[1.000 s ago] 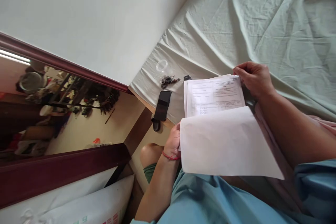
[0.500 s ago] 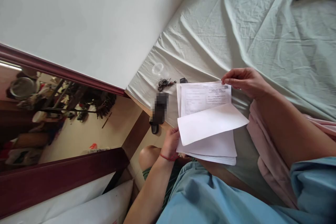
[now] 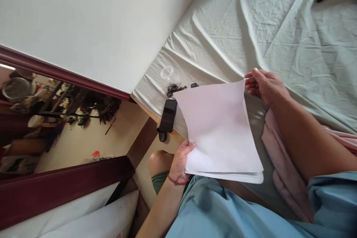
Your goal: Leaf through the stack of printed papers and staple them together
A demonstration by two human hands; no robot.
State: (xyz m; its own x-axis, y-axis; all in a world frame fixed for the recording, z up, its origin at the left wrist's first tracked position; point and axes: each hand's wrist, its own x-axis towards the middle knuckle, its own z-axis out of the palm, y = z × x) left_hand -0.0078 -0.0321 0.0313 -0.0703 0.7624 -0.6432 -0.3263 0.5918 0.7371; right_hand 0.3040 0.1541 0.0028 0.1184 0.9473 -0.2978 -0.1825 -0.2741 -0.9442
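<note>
A stack of white paper sheets [image 3: 220, 130] lies over my lap, its visible top face blank. My left hand [image 3: 180, 158], with a red string at the wrist, grips the stack's left edge, the thumb on top. At the far right corner, my right hand [image 3: 263, 83] pinches a sheet between thumb and fingers and holds that corner raised. Beyond the left edge of the sheets lies a black phone [image 3: 168, 115]. A bunch of keys [image 3: 173, 88] sits past the papers' far left corner, beside a small black object [image 3: 194, 85].
A clear round plastic lid or container [image 3: 167, 72] rests on the pale green bedsheet [image 3: 279, 37]. Pink cloth [image 3: 281, 156] lies by my right forearm. Left of the bed are a white wall panel [image 3: 83, 26] and a dark red frame [image 3: 69, 186]. A black slipper [image 3: 162, 136] shows below the phone.
The half-folded sheet now lies open across the stack, hiding the printed page. My right hand has shifted slightly right, and my left thumb has come onto the paper.
</note>
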